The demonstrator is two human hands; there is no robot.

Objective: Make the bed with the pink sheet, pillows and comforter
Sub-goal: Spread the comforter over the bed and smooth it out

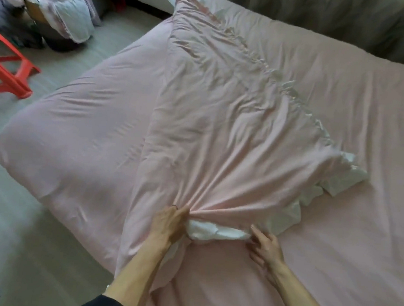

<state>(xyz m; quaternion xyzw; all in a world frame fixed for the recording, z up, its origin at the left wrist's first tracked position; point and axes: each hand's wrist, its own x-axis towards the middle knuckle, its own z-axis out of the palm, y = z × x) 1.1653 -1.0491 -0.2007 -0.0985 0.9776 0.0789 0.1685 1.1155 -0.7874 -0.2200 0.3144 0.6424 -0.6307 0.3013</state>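
A pink sheet [346,230] covers the mattress. On it lies the pink comforter [209,120], folded lengthwise, with a white frilled edge [315,121] along its right side and a white underside showing at the near end. My left hand [169,223] grips a bunched fold of the comforter at its near end, and creases fan out from the grip. Just right of it, my right hand [265,249] lies with fingers spread, its fingertips touching the white near corner of the comforter. No pillow lies on the bed.
An orange plastic stool [8,70] stands on the pale floor at left. A heap of bedding and clothes [58,12] sits at the top left. A grey curtain [344,17] runs along the bed's far side.
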